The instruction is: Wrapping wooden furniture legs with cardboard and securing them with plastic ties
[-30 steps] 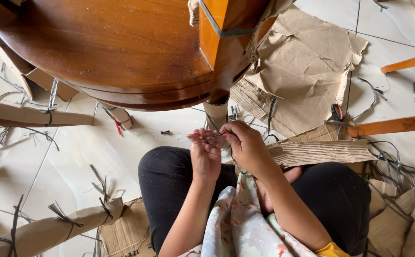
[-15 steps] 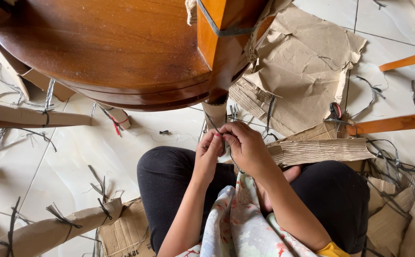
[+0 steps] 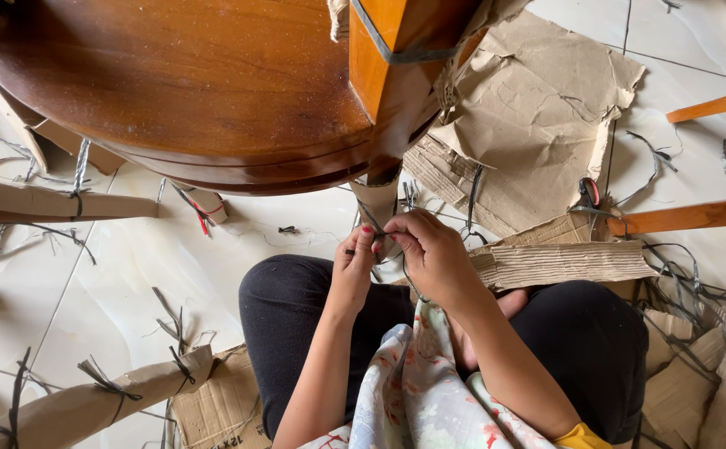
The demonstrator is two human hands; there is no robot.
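Fingers of both hands are meeting on a thin dark strap (image 3: 377, 239), just below the wooden table leg (image 3: 396, 91). The left hand (image 3: 355, 264) is pinching the strap's end between thumb and fingertips, and the right hand (image 3: 431, 249) is curling over the strap from the other side, its fingers closed on it. The two hands are almost touching. The strap is running up from the hands toward the foot of the table leg, where a cardboard wrap (image 3: 377, 204) is covering the lowest part of that leg.

Black-trousered knees (image 3: 296, 308) are spreading out below the hands, on either side, and a floral cloth (image 3: 413, 391) is lying between them, nearer the camera than the table leg.

A round wooden tabletop (image 3: 172, 83) is spreading left of the table leg, filling the upper left. A dark band (image 3: 396, 56) is wrapping the upper part of the table leg. Right of the leg, torn brown cardboard sheets (image 3: 538, 108) are lying on the pale tiled floor (image 3: 172, 266), and a corrugated strip (image 3: 563, 262) is lying below them, beside the right hand. Two orange wooden rails (image 3: 696, 214) are sticking in from the right edge, well apart from the table leg. Left of the leg, under the tabletop's rim, a cardboard-wrapped bar (image 3: 39, 201) tied with dark strapping is lying flat, and another wrapped bar (image 3: 97, 399) is lying at the lower left. Cut strap scraps (image 3: 176, 320) are littering the floor around them.
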